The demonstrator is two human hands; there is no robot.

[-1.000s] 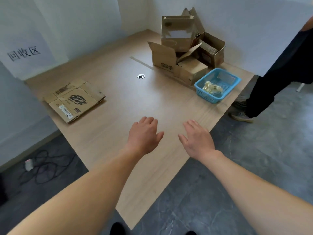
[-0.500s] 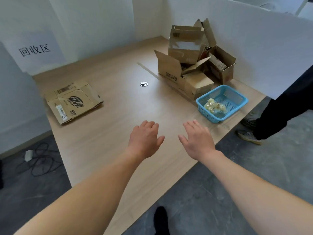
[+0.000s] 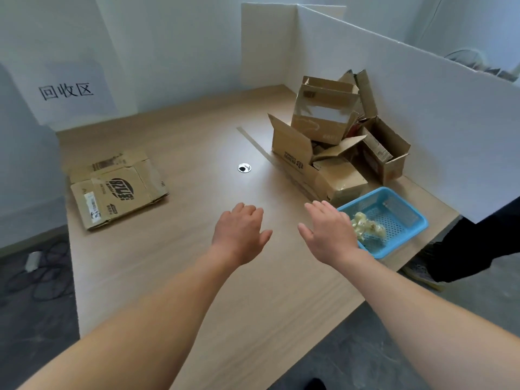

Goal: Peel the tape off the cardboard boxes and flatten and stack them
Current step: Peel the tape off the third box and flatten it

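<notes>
Left hand [image 3: 240,235] and right hand [image 3: 329,235] are moved nearer corrugated boxes [image 3: 323,153], outspread, empty; crumpled tape [image 3: 368,228] is held in blue mesh basket [image 3: 399,218].

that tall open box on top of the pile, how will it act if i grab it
Probably light: the tall box is thin cardboard, open on top. Likely tippy, perched on the long box. Its flaps may bend.

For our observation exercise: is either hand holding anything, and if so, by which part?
Nothing is held: the left hand and the right hand are both open and empty above the table.
</notes>
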